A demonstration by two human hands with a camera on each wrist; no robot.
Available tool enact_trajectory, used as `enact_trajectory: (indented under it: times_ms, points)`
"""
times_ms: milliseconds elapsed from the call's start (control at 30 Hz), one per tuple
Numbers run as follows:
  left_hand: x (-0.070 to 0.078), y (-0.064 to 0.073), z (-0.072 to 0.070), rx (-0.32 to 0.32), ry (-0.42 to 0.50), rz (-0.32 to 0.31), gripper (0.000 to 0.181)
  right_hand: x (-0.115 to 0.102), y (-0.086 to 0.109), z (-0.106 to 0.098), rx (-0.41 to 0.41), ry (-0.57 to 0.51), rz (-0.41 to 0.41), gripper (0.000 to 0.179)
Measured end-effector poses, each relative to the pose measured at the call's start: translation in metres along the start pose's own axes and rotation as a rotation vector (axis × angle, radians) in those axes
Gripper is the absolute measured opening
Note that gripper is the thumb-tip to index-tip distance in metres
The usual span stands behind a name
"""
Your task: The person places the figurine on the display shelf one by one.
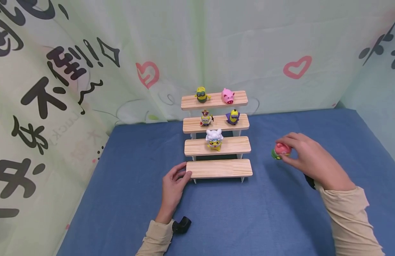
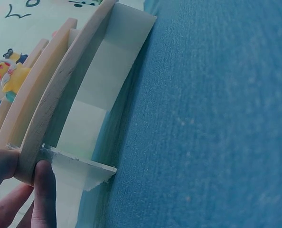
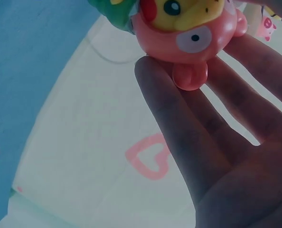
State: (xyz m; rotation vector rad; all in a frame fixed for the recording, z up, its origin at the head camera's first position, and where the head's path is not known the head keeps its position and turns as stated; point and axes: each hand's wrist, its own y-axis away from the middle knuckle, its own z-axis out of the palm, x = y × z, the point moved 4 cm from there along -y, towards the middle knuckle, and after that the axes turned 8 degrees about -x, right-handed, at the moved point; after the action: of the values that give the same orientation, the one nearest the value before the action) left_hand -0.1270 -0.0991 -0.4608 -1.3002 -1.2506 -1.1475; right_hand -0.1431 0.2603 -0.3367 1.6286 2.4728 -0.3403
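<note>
My right hand (image 1: 307, 156) holds a toy figurine (image 1: 282, 149) with a pink hood and a green lower part, above the blue cloth to the right of the stand. In the right wrist view the figurine (image 3: 188, 38) shows a yellow face under its hood. At the stand's left side, my left hand (image 1: 175, 188) grips the end of the lowest wooden shelf (image 1: 220, 169). The left wrist view shows thumb and fingers (image 2: 45, 194) pinching that shelf's end. On the shelf above stands a yellow figurine with a fluffy white hat (image 1: 214, 139).
The third shelf up bears a crowned minion figurine (image 1: 205, 118) and a purple-caped one (image 1: 233, 117). On the top shelf are a green-and-yellow minion figurine (image 1: 201, 95) and a pink pig figurine (image 1: 228, 96). A printed curtain (image 1: 242, 46) hangs behind the blue cloth (image 1: 136, 170).
</note>
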Motion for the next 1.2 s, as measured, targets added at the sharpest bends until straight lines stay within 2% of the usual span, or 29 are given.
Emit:
enact_trajectory:
  times_ms: [167,433,967,1200]
  points:
    - [0.001,0.000,0.000,-0.004,0.006,0.004,0.041,-0.007,-0.003,-0.002,0.031,-0.009,-0.051,0.038]
    - [0.001,0.000,0.000,-0.005,0.019,-0.013,0.041,-0.017,-0.006,-0.004,0.052,0.009,-0.087,0.037]
    - [0.002,0.001,0.000,0.003,0.004,-0.014,0.041,-0.038,-0.020,-0.008,0.052,-0.010,-0.098,0.038]
    - [0.002,0.001,-0.001,0.002,-0.002,-0.012,0.041,-0.047,-0.026,-0.010,0.089,-0.026,-0.164,0.036]
